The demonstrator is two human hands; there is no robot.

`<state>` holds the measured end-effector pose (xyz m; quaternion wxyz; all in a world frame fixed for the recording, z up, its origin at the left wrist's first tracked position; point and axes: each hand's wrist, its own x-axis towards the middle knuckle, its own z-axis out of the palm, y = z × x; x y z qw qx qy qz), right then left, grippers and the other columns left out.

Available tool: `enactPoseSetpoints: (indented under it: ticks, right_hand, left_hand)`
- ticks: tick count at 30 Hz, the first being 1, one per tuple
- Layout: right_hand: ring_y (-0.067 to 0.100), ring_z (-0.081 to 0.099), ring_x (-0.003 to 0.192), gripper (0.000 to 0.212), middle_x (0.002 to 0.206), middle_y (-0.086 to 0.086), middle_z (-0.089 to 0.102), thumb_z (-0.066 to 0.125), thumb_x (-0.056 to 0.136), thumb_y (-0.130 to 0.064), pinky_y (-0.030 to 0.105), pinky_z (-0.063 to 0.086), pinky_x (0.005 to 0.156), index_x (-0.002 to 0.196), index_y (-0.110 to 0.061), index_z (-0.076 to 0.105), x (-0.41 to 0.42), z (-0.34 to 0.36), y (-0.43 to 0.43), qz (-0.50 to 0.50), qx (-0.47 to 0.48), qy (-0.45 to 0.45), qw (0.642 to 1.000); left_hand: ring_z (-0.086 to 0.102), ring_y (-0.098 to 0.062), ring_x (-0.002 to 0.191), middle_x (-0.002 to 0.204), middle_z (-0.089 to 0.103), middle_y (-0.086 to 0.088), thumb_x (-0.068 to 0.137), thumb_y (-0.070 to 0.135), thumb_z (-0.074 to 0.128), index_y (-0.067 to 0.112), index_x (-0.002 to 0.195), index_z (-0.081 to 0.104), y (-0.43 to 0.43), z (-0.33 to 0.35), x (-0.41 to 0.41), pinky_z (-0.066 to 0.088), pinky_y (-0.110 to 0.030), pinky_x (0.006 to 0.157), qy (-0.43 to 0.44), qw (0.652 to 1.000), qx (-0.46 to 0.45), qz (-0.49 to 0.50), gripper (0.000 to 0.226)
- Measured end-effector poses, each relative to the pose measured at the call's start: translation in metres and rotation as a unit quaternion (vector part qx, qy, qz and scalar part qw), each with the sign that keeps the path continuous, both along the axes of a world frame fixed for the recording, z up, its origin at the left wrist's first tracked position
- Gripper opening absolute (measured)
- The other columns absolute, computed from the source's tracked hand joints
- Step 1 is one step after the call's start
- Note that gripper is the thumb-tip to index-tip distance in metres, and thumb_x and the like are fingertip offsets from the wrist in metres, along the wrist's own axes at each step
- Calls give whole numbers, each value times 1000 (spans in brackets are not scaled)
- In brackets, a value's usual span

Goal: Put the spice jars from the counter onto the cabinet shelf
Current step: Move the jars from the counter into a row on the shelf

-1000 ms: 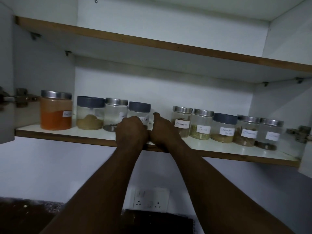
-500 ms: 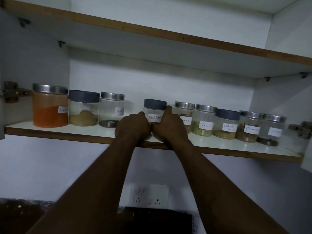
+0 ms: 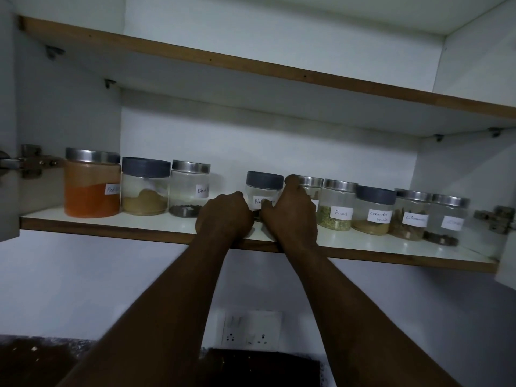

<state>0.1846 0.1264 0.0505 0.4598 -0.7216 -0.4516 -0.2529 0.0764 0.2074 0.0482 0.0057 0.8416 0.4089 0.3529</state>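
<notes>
A row of labelled spice jars stands on the white cabinet shelf (image 3: 111, 223). Both my hands are around a small grey-lidded jar (image 3: 264, 185) near the middle of the row. My left hand (image 3: 224, 219) presses its left side and my right hand (image 3: 293, 216) wraps its right side, one finger up by the lid. To the left stand a tall jar of red powder (image 3: 92, 185), a grey-lidded jar (image 3: 145, 188) and a steel-lidded jar (image 3: 190, 191). A gap separates that jar from the held one. Right of it stand the fennel jar (image 3: 337, 205), the coriander jar (image 3: 374, 210) and more jars.
An upper shelf (image 3: 251, 65) runs close above the jars. Cabinet door hinges sit at the left (image 3: 28, 162) and right (image 3: 497, 219) ends. Below, a wall socket plate (image 3: 251, 328) and a dark counter (image 3: 42, 361) are visible.
The grey-lidded jar has slid right along the shelf with both hands on it, away from the steel-lidded jar and up to the jars on the right.
</notes>
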Motion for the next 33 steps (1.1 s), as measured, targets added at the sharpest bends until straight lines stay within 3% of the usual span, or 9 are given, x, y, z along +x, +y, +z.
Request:
enactPoseSetpoints:
  ticks: [3,6,8,10,13,17,20,24,33]
  right_hand:
    - [29,68,102,52,119,12,67,72,87,-29,38,59,81,129,-11,47,-5,-1,-3,-11,12,-50,999]
    - [26,70,93,35,106,9,72,71,91,-31,34,57,75,120,-15,58,-7,-2,-1,4,-66,-106,992]
    - [24,68,89,21,98,6,72,70,93,-33,34,56,74,107,-18,64,-9,-1,4,33,-127,-119,984]
    - [22,66,93,21,100,2,71,70,93,-33,34,54,79,109,-21,65,-12,2,11,65,-167,-96,979]
    - [23,64,112,47,120,0,69,71,91,-29,34,52,91,135,-21,55,-25,4,26,117,-217,-68,967]
    - [31,57,128,78,145,8,58,68,92,-27,41,49,103,158,-19,28,-54,8,47,159,-249,-75,952]
    - [32,61,123,84,142,11,60,66,94,-39,43,52,97,160,-21,19,-65,8,56,194,-233,-63,951]
    - [33,65,115,82,133,13,65,68,93,-31,44,55,93,158,-21,19,-61,6,54,215,-207,-25,954]
    - [31,67,105,73,115,10,68,74,83,-32,34,48,74,144,-17,37,-62,-3,46,90,-100,-12,991]
  left_hand:
    - [68,-31,94,104,70,-13,86,27,67,10,107,66,-13,2,-4,49,-33,70,-78,997,-11,12,27]
    - [68,-30,91,100,70,-12,83,21,68,7,107,64,-28,-2,-14,49,-31,66,-197,980,3,31,28]
    - [65,-30,97,110,66,-12,81,16,68,7,118,59,-32,-6,-26,55,-35,73,-260,964,11,60,39]
    - [56,-33,112,126,55,-17,78,13,73,5,130,48,-27,-10,-42,55,-39,86,-274,955,35,111,59]
    - [44,-37,123,139,41,-21,71,19,86,4,136,38,-17,-8,-64,49,-41,96,-267,948,8,171,83]
    - [48,-36,125,137,48,-20,73,24,88,4,138,37,-10,-2,-68,48,-42,99,-237,957,-57,159,85]
    - [54,-36,121,132,55,-20,77,29,85,3,136,39,-7,-3,-65,50,-42,95,-217,961,-65,158,80]
    - [59,-35,113,121,62,-16,86,41,73,8,129,42,-3,-1,-66,52,-44,91,-161,973,-99,135,62]
    - [52,-39,122,128,60,-16,94,42,55,20,137,42,18,6,-63,43,-48,103,48,987,-135,76,50]
